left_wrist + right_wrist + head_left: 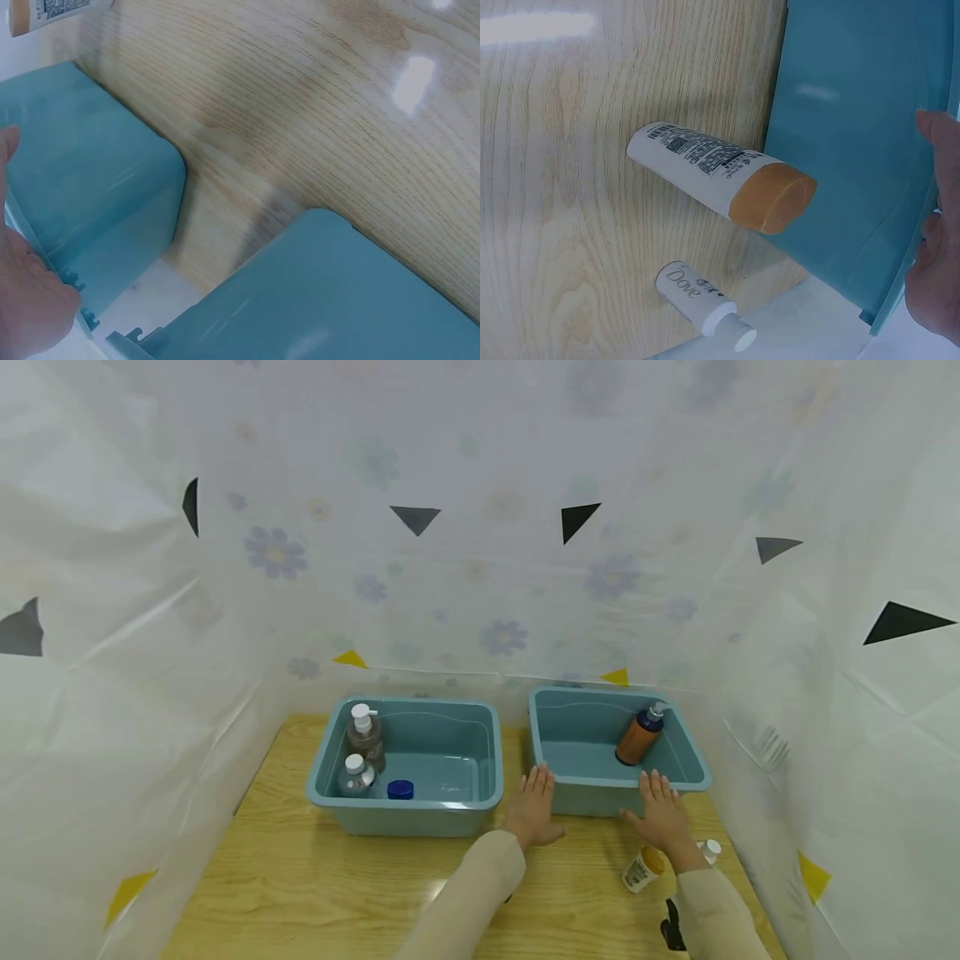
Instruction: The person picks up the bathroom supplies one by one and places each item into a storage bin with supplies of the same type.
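My left hand (534, 810) rests with straight fingers on the front rim of the right-hand blue-green bin (592, 800), near its left corner. Farther along that rim, the fingers of my right hand (660, 814) lie extended over the edge, thumb spread. An orange pump bottle (637, 739) with a dark top leans inside this bin. Below my right hand, a white bottle with an orange cap (720, 176) stands on the table in front of the bin. Beside it is a smaller white Dove bottle (694, 292), partly hidden by my wrist in the head view.
A second blue-green bin (412, 821) stands to the left. It holds a white-pump bottle (366, 739), a clear white-capped bottle (356, 781) and a blue-capped item (401, 790). A black object (672, 928) lies by my right sleeve. Patterned sheeting (480, 602) walls the table.
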Tool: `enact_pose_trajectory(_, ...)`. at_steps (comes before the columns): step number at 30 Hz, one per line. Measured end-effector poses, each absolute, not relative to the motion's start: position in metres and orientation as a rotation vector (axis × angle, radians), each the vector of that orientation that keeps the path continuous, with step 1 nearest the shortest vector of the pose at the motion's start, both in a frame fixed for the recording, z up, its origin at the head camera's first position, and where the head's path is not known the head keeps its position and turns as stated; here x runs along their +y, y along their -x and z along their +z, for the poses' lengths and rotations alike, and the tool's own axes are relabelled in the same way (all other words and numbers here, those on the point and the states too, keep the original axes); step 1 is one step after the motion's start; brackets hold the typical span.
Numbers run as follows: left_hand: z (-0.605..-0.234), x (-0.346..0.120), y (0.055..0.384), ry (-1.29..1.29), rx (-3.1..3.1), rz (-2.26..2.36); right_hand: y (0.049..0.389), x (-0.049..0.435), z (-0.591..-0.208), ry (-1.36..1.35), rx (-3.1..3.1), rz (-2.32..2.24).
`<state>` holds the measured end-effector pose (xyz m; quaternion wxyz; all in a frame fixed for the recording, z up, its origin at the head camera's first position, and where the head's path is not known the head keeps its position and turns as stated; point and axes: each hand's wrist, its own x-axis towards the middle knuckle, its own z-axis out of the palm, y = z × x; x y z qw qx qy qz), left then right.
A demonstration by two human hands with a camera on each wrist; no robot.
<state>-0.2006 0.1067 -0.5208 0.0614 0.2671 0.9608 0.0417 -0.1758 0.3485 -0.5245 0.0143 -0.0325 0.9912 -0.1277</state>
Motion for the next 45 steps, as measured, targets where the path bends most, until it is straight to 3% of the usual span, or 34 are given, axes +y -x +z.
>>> enact_pose_trajectory(45, -0.526, 0.095, 0.177, -0.925, 2.921, 0.178, 0.157, 0.346, -0.523, 0.134, 3.146, -0.301)
